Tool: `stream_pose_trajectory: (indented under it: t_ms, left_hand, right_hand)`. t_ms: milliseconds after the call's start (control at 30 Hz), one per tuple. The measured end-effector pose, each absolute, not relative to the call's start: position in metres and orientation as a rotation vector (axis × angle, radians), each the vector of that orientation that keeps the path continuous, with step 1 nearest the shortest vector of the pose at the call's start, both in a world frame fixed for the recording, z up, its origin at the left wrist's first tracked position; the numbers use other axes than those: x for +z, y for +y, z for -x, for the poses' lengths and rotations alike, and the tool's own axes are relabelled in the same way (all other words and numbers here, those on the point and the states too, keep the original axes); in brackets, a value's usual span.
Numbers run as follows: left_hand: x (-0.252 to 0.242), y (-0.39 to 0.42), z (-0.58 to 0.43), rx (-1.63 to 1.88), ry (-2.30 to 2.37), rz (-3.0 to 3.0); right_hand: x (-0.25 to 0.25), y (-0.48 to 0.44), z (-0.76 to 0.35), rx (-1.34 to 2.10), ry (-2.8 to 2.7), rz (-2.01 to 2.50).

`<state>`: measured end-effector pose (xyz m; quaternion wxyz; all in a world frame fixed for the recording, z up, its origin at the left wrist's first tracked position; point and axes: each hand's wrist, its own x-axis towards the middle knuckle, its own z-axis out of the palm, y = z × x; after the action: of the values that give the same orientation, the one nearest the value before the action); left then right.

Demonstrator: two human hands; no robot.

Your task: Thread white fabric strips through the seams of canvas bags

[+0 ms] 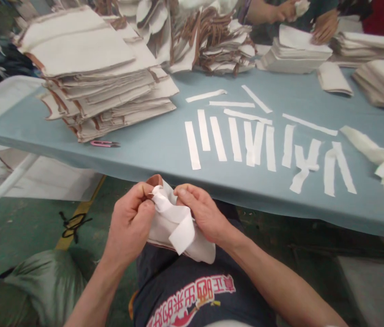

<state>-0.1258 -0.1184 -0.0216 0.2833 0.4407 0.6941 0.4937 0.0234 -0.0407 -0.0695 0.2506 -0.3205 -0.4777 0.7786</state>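
Before the blue table: left hand, thumb and fingers pinching the cloth piece near its brown end; cloth piece, below the table's near edge, judged light, soft, limp, best held by its edges; white strip, twisted, likely flimsy; right hand, fingers curled, apparently gripping the cloth piece's edge.

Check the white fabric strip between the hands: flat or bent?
Bent: from near the left hand, the white fabric strip turns midway, its squared end lying over the off-white, brown-edged cloth piece.

Upside down on the dark apron stand bright characters that seem to read “真正晒出来的好”.
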Motion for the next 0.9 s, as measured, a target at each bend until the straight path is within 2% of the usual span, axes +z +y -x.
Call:
stream_pose_trajectory:
  t_ms: [133, 267, 400, 533, 600, 700, 900]
  left_hand:
    - [0.000, -0.115, 0.134, 1.168, 1.906, -1.292]
    - [0.016, -0.112, 0.135, 1.118, 1.818, -1.566]
    - [0.032, -0.113, 0.135, 1.053, 1.640, -1.753]
    - [0.046, -0.117, 0.131, 1.032, 1.715, -1.871]
    - [0.049, -0.120, 0.130, 0.986, 1.788, -1.869]
    - [0.044, -0.126, 0.132, 0.931, 1.871, -1.847]
    - [0.021, -0.135, 0.142, 0.852, 1.983, -2.025]
  right_hand:
    - [-0.061, -0.026, -0.042, 2.029, -1.348, 0.721]
    - [-0.038, -0.015, -0.055, 1.609, -1.690, 0.674]
    - [-0.009, 0.002, -0.049, 1.275, -2.101, 0.271]
    - [0.000, 0.019, -0.034, 1.013, -2.402, 0.036]
    - [-0.001, 0.023, -0.030, 0.983, -2.515, 0.023]
    - [-0.003, 0.022, -0.029, 1.118, -2.604, 0.019]
    - [0.002, 0.017, -0.028, 1.268, -2.564, 0.092]
